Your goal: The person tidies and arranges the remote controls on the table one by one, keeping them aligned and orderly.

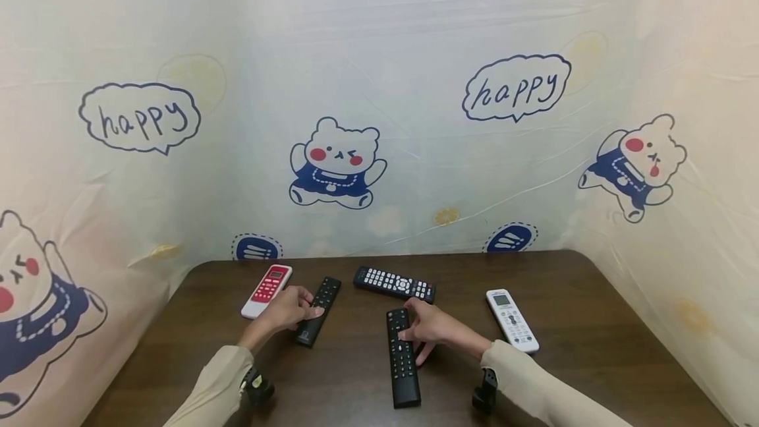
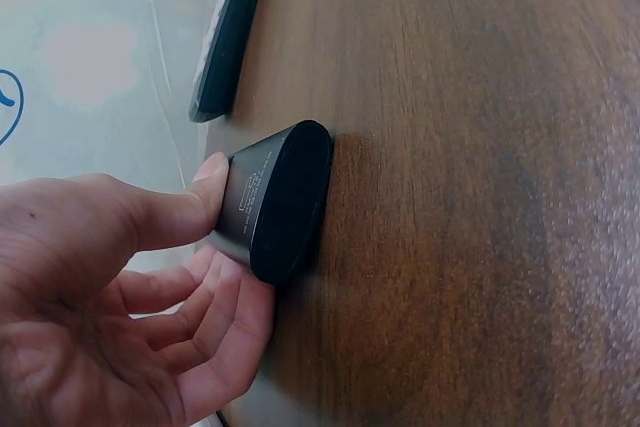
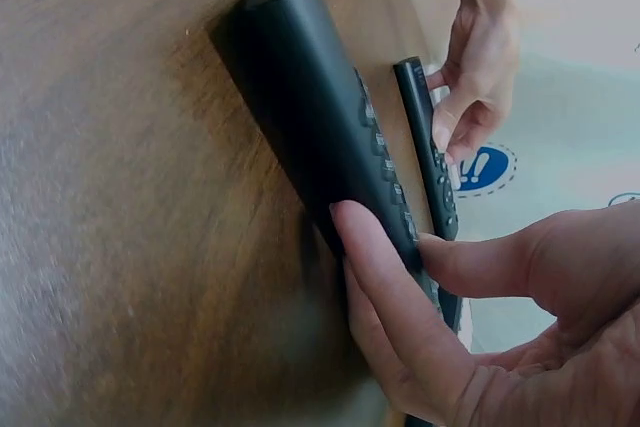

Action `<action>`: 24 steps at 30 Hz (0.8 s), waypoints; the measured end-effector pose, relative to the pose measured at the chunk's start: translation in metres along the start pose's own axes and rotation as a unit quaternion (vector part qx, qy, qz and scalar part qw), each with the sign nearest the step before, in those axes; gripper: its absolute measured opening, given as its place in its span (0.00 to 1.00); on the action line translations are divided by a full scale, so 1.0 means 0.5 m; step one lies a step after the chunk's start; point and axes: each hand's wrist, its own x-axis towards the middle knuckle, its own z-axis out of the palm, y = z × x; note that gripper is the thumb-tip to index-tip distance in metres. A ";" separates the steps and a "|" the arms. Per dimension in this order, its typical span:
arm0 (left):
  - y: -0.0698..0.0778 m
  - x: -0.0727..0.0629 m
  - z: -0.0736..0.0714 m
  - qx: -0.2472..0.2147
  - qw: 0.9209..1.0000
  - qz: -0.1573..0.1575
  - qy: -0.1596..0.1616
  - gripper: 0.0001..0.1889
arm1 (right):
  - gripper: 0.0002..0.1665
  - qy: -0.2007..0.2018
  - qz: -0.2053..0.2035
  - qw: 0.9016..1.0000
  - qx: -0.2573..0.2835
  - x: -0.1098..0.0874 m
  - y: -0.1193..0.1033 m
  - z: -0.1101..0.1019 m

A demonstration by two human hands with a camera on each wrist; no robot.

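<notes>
On the table my left hand (image 1: pixel 287 310) pinches a slim black remote control (image 1: pixel 320 312), which lies slanted. The left wrist view shows the thumb on the button face of that remote (image 2: pixel 250 197) and curled fingers at its side. Nearer the front, a longer black remote control (image 1: pixel 404 361) is gripped by my right hand (image 1: pixel 435 327), with the thumb on its buttons and fingers along its right side. In the right wrist view the rounded end of this remote (image 3: pixel 285 77) points away from the hand, and my left hand (image 3: pixel 480 77) shows beyond it.
A red-and-white remote (image 1: pixel 268 290) lies just behind my left hand. Another black remote with pale buttons (image 1: pixel 395 284) lies crosswise at the back, close to my right fingers. A white remote (image 1: pixel 512 320) lies at the right. Patterned cloth (image 1: pixel 415 150) rises behind the brown table (image 1: pixel 569 308).
</notes>
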 end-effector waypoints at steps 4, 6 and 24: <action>0.002 -0.001 -0.001 0.002 1.000 0.003 0.000 0.20 | 0.37 0.003 0.006 1.000 0.003 0.004 0.002 0.002; 0.003 -0.001 -0.002 0.003 1.000 0.002 0.001 0.20 | 0.36 0.004 0.008 1.000 0.004 0.005 0.002 0.003; -0.004 0.000 0.001 -0.004 1.000 0.003 0.001 0.21 | 0.34 0.023 -0.010 1.000 0.005 0.033 0.004 -0.007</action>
